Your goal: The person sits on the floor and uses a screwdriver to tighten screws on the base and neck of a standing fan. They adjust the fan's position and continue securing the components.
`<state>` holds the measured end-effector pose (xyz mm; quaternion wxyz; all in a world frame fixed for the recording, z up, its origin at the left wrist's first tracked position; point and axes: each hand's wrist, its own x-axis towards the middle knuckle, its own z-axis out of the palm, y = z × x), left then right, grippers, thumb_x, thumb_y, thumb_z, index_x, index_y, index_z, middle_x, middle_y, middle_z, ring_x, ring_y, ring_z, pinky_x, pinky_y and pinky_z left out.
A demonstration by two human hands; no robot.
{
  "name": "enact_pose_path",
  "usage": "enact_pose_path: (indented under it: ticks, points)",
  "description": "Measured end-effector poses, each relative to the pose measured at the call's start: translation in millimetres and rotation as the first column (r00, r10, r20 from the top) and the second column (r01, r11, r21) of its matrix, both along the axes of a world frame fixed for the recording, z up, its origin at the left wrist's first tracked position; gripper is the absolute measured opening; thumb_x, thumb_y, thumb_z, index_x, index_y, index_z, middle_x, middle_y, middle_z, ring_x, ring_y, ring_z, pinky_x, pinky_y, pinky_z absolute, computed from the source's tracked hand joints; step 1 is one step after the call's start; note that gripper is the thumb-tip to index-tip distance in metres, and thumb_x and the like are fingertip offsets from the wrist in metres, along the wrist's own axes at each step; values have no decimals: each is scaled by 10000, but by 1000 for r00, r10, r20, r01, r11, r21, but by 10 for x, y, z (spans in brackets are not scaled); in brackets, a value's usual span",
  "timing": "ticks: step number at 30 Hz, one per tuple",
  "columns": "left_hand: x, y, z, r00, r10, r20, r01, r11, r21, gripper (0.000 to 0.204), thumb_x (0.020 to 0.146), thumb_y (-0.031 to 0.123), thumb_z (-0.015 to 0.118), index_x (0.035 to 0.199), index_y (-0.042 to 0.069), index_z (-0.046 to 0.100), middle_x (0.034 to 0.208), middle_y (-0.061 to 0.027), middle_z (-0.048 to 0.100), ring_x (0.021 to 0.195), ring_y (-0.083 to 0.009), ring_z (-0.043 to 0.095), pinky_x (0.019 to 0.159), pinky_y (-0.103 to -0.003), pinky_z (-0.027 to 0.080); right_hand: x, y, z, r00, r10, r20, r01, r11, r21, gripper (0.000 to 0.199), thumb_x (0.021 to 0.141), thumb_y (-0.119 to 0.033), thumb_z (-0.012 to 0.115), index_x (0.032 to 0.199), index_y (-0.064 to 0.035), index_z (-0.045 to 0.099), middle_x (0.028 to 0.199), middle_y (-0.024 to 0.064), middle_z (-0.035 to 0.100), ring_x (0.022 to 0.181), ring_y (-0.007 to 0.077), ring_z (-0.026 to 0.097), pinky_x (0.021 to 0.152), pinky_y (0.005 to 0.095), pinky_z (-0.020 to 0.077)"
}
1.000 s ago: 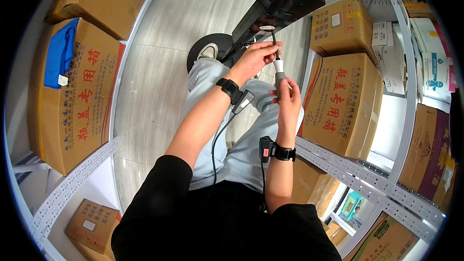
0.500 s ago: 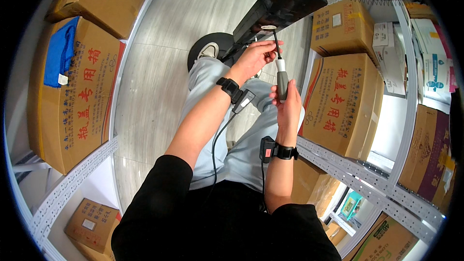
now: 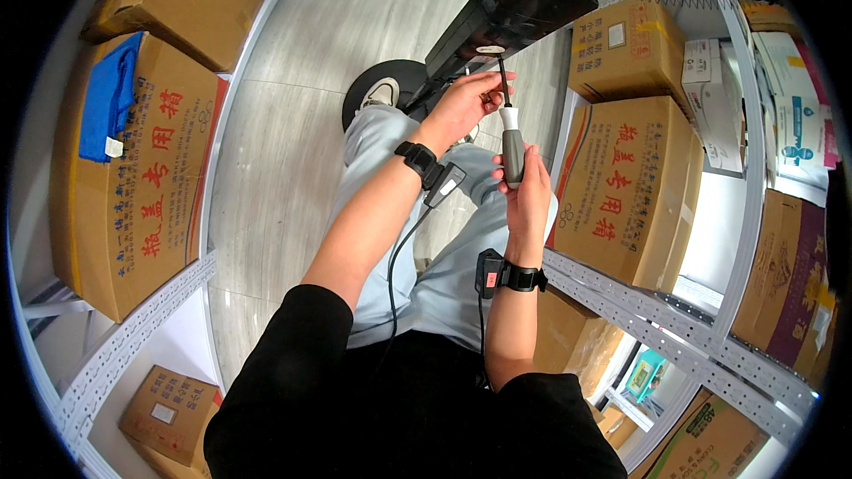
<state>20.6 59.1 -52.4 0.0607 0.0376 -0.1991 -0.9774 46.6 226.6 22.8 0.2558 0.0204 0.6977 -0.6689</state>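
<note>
Clamped the right hand [image 3: 527,188] around the grey handle of a screwdriver [image 3: 509,119], pointing its black shaft toward the far side, with the tip beside a pale oval [image 3: 489,50] on the black pedestal fan [image 3: 510,13]. Held the left hand [image 3: 463,108] at the shaft, half curled; could not tell pinching from hovering there. Had a large carton [image 3: 626,191] to the right and a blue cloth [image 3: 108,99] on another carton [image 3: 164,186] to the left.

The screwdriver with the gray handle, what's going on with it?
A person holds the screwdriver by its handle in the right hand. Its dark shaft points up toward a pale oval spot on the black column. The left hand is close by, fingers at the shaft. You can't quite see whether the tip touches anything.
</note>
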Motion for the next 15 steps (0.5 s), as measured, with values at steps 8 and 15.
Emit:
enact_pose_path:
  ticks: [8,15]
  points:
    - [-66,11,-124,992,61,113,-70,994,85,290,956,201,490,1129,-8,593,961,-62,630,835,-125,555,772,-266,442,17,-56,-53,941,18,-339,63,972,228,347,926,-218,607,1189,-13,515,953,104,596,682,145,622,532,227,475]
    - [-51,-3,-156,996,65,54,-67,997,37,288,896,29,470,1170,-38,530,1113,-142,612,1056,-246,584,963,-346,449,-54,23,18,999,-10,45,13,998,-55,339,934,-229,591,1182,-9,522,957,105,606,692,142,630,546,229,478]
